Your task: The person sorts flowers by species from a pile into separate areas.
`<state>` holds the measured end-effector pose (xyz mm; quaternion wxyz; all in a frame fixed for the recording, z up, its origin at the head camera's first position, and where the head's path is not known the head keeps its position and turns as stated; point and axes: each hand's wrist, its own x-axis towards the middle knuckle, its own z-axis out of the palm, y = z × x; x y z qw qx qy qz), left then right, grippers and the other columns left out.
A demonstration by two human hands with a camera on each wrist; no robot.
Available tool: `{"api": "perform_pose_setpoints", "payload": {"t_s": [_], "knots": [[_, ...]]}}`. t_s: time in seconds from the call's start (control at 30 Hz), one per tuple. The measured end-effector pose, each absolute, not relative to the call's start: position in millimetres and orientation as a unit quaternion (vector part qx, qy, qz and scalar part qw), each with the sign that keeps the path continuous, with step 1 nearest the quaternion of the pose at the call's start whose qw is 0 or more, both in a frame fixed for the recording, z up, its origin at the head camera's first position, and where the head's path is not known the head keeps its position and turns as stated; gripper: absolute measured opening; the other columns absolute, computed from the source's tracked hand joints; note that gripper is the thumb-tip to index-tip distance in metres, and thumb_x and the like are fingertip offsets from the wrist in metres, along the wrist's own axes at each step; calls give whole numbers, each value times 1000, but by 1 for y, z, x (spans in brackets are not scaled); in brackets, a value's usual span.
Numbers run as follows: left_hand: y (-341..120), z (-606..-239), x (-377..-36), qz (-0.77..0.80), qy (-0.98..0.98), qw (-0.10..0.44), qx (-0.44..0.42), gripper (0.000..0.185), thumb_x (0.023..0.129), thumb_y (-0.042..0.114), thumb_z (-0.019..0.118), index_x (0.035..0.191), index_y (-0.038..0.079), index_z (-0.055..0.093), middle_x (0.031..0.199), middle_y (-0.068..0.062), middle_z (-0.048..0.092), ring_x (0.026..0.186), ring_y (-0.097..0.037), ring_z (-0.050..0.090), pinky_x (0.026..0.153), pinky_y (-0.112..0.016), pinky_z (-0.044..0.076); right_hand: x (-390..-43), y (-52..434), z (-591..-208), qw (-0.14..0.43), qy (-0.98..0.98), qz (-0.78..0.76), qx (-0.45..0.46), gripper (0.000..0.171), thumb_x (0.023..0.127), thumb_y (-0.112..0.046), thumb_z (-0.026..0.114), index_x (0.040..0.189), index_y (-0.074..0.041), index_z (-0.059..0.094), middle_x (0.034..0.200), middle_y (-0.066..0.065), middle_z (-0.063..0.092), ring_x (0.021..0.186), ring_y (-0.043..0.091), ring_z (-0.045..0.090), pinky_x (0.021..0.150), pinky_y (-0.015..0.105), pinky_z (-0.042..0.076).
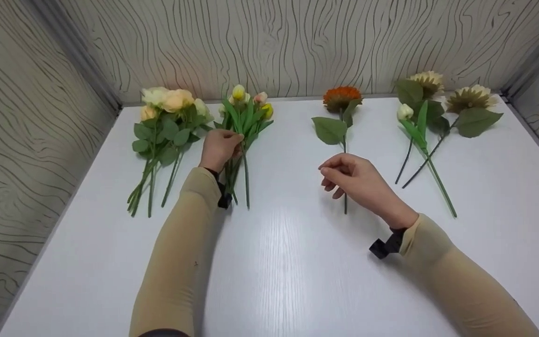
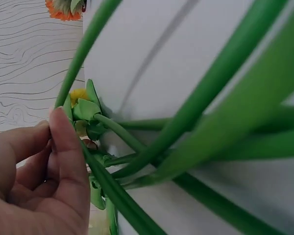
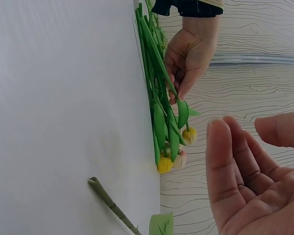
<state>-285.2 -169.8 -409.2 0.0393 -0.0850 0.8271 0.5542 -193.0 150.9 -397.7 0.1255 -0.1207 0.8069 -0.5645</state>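
Head cam looks down and forward over the white table (image 1: 279,262) toward the back wall – wide, whole tabletop. Left wrist cam sits right against the tulip bunch (image 2: 196,127), stems fill the frame, table tilted. Right wrist cam is rolled sideways, farther from the tulip bunch (image 3: 161,117) – looks across the table at it. All three views share that bunch.

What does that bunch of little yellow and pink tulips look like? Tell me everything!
The bunch of small yellow and pink tulip buds lies flat on the white table, buds toward the back wall, between a bouquet of cream roses and a single orange flower. It has closed buds, long pointed green leaves and thin green stems that look like plastic. The left hand grips the stems just under the leaves. The right hand does not touch it.
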Motion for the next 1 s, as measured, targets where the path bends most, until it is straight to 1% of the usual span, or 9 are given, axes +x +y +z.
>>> {"api": "perform_pose_setpoints", "payload": {"t_s": [0.13, 0.33, 0.43, 0.53, 0.6, 0.7, 0.77, 0.87, 1.0], "knots": [[-171, -408, -284, 547, 833, 31, -74, 29, 104, 17, 62, 100, -8, 73, 77, -9, 64, 72, -19, 61, 75, -38, 55, -193, 151, -397, 125, 807, -565, -121, 31, 101, -32, 67, 118, -6, 66, 101, 17, 69, 94, 36, 68, 73, 37, 61], [-172, -405, -282, 536, 841, 31, -72, 23, 102, 16, 65, 106, -5, 74, 85, -11, 68, 78, -22, 66, 79, -41, 57, -193, 151, -397, 126, 809, -562, -121, 31, 102, -32, 67, 118, -6, 66, 101, 17, 69, 94, 37, 68, 73, 38, 61], [-173, -404, -282, 540, 838, 30, -67, 20, 101, 14, 65, 93, -3, 70, 82, -11, 66, 78, -25, 66, 79, -43, 56, -194, 151, -398, 124, 811, -558, -122, 31, 102, -32, 67, 118, -5, 66, 101, 17, 69, 93, 35, 68, 73, 37, 61], [-174, -402, -281, 548, 833, 27, -64, 20, 101, 14, 65, 88, -1, 63, 77, -11, 63, 75, -25, 64, 77, -45, 55, -195, 152, -399, 121, 814, -555, -123, 31, 102, -31, 67, 117, -5, 66, 100, 16, 70, 91, 32, 69, 72, 37, 61], [-175, -399, -280, 552, 831, 26, -64, 17, 102, 15, 65, 100, -2, 65, 80, -11, 63, 74, -24, 64, 77, -43, 55, -196, 153, -399, 119, 817, -551, -124, 31, 102, -31, 66, 118, -4, 66, 100, 16, 70, 91, 31, 69, 71, 37, 61], [-172, -396, -278, 539, 840, 18, -65, 35, 103, 19, 64, 130, -3, 60, 96, -12, 64, 76, -24, 63, 78, -42, 55, -201, 159, -400, 118, 822, -544, -123, 33, 103, -31, 66, 119, -2, 66, 101, 18, 69, 91, 30, 69, 71, 36, 61], [-166, -392, -276, 516, 855, 5, -51, 48, 103, 22, 64, 145, 1, 52, 112, -12, 64, 88, -23, 62, 82, -40, 54, -205, 167, -401, 118, 828, -535, -118, 36, 103, -32, 65, 120, 0, 66, 102, 19, 69, 91, 31, 68, 71, 35, 61], [-149, -389, -270, 468, 883, -23, -1, 51, 103, 27, 64, 147, 4, 52, 130, -10, 58, 107, -22, 59, 89, -38, 52, -214, 189, -403, 109, 850, -506, -100, 38, 103, -34, 64, 121, 0, 66, 105, 21, 68, 91, 31, 67, 70, 32, 60], [-115, -390, -250, 399, 908, -45, 118, 52, 104, 31, 63, 149, 8, 51, 139, -7, 56, 123, -22, 56, 99, -36, 49, -224, 233, -403, 76, 898, -430, -62, 41, 104, -39, 61, 122, -3, 67, 108, 18, 68, 90, 29, 65, 67, 31, 56]]}}
